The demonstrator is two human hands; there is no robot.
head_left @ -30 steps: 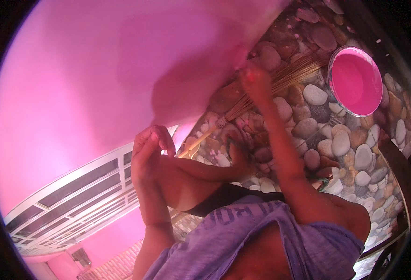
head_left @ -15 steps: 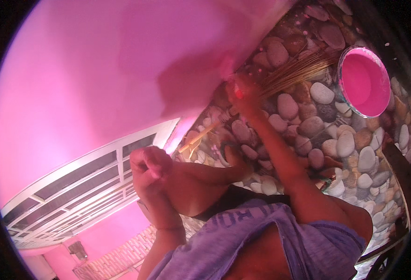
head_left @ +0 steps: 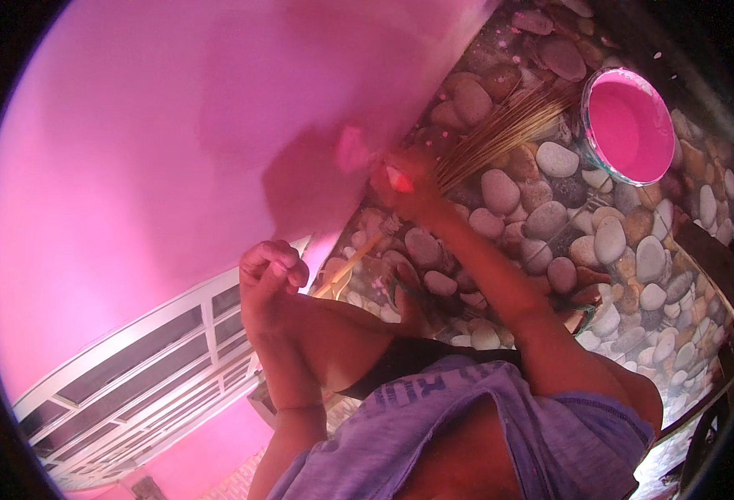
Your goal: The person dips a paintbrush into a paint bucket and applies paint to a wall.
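Observation:
My right hand (head_left: 409,190) is closed around a paintbrush, whose pink-coated head (head_left: 353,150) is blurred and against the pink wall (head_left: 159,150). A small red and pale part shows at the grip. My left hand (head_left: 272,268) has its fingers curled in, with pink smears on them, and rests by my bent knee near the wall's lower edge. I make out nothing held in it. To the right stands a round bucket (head_left: 629,129) with pink paint inside.
A stick broom (head_left: 509,129) lies on the pebble-patterned floor (head_left: 542,221), its thin bristles toward the bucket and its pale handle (head_left: 350,271) beside my left knee. White louvred window frames (head_left: 150,358) run along the lower left. Paint spots mark the floor by the wall.
My right hand with the paintbrush has moved left along the wall. My left hand has turned and lifted slightly. The view has shifted, so the bucket sits further left.

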